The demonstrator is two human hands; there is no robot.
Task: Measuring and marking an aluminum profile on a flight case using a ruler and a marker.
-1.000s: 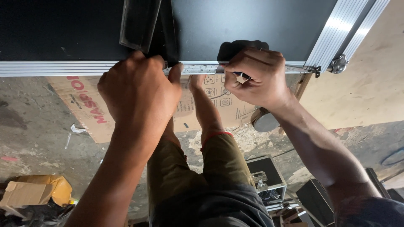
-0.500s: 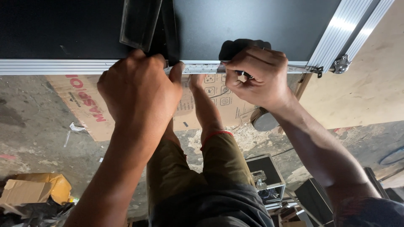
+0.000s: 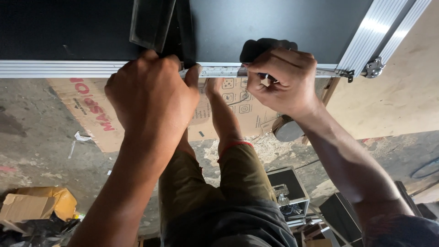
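A large black panel (image 3: 283, 23) with a ribbed aluminium edge (image 3: 55, 68) lies in front of me. A metal measuring strip (image 3: 219, 71) runs along that edge towards the right corner. My left hand (image 3: 151, 96) is closed at the strip's left end, thumb pressing it to the edge. Further right, my right hand (image 3: 283, 82) is closed on a thin pen-like tool (image 3: 264, 77), its tip at the strip. A rounded black object (image 3: 267, 45) shows just behind those fingers; I cannot tell what it is. A black recessed fitting (image 3: 151, 20) sits in the panel above my left hand.
A metal corner fitting (image 3: 372, 67) caps the panel's right corner, with plywood (image 3: 402, 100) beyond it. Below, my legs stand on a dusty concrete floor with a printed cardboard sheet (image 3: 91, 110), a crumpled cardboard box (image 3: 32, 206) and a small black framed case (image 3: 288, 180).
Both hands stay on the panel edge almost unmoved. The view has drifted slightly, and the right hand sits a touch further right along the strip.
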